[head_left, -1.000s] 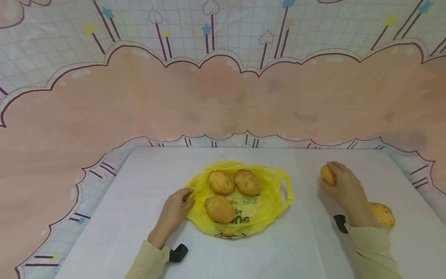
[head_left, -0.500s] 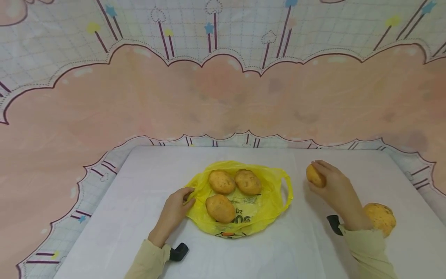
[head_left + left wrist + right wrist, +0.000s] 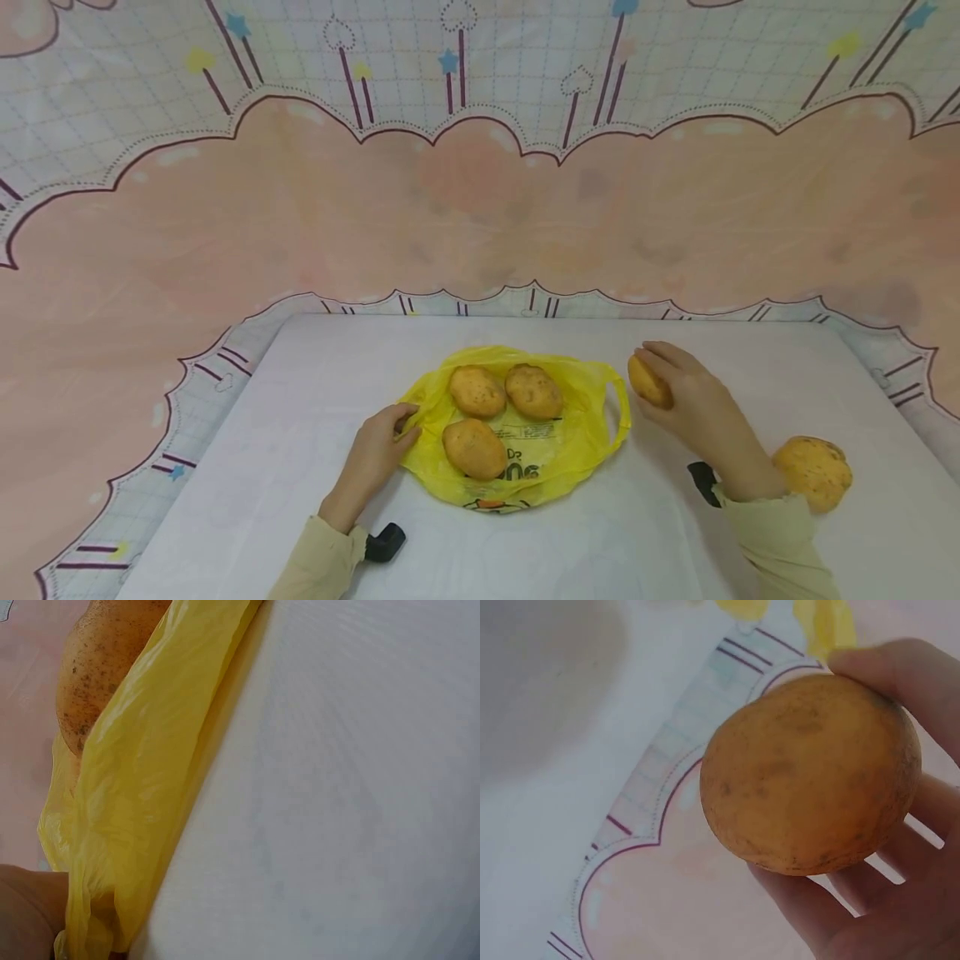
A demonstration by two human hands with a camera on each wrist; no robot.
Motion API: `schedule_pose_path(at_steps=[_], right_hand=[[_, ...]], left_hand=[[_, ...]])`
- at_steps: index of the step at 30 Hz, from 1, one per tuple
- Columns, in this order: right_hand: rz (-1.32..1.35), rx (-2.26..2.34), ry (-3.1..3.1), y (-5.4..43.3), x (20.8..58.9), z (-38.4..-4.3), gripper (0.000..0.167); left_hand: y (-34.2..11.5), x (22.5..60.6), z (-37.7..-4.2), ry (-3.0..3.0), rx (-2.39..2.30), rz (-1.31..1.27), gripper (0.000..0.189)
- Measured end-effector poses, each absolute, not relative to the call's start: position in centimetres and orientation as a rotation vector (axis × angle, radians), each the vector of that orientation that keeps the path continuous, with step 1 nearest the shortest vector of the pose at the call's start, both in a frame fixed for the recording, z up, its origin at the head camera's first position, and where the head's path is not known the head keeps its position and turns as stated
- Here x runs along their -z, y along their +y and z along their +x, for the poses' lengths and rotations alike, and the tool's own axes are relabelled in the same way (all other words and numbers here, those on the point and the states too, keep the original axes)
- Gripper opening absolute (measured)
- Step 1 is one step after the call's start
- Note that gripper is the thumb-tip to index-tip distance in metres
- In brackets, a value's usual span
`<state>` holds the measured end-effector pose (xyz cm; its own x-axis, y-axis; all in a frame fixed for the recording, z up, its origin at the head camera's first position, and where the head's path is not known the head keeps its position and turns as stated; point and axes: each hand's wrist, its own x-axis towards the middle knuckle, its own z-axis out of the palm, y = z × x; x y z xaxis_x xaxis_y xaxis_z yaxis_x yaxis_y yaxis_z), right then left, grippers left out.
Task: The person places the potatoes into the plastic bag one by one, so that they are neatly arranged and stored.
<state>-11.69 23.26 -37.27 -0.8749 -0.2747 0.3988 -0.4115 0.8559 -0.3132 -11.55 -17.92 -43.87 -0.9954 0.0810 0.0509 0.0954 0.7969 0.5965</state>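
Golden potato (image 3: 810,780) gripped by curled fingers (image 3: 799,906) of the right hand (image 3: 693,412), just beside the yellow bag (image 3: 587,417), left hand (image 3: 375,446) pinching the bag's edge, three potatoes (image 3: 476,450) inside (two side by side!), another potato (image 3: 819,473) on the white desk (image 3: 600,554).

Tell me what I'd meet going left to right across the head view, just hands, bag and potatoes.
Left hand → yellow bag with three potatoes inside → held potato → right hand → loose potato.
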Motion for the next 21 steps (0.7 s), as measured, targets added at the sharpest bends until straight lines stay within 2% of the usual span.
schedule_pose_path(at_steps=[21], right_hand=[[0.729,-0.543,-2.584,20.1,35.3,-10.7,0.064]], left_hand=[[-17.9,43.8,-11.4,-2.953,0.991,-0.151,0.034]])
